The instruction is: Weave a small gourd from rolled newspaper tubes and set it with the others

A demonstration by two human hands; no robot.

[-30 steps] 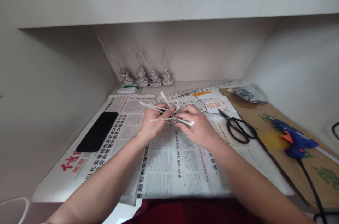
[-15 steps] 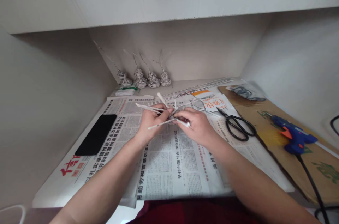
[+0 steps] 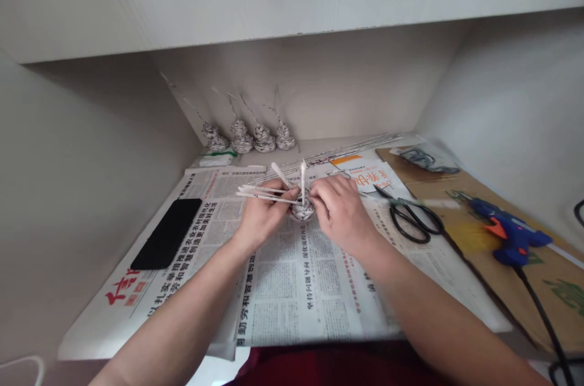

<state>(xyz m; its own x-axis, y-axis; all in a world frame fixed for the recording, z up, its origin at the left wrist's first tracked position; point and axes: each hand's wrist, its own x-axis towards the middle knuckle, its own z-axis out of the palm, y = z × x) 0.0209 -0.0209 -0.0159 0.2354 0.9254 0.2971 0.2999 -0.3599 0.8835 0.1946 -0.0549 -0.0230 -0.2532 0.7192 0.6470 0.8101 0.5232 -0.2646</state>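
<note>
One small woven piece (image 3: 302,211) is held over the newspaper (image 3: 278,301) at centre, pinched at its left by the left hand (image 3: 263,213), seemingly for steadiness, while the right hand (image 3: 343,211) is bunched narrowly beside its right edge.

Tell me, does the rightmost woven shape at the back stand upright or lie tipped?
Upright: the rightmost woven shape has its wide base down, thin strands rising above.
</note>
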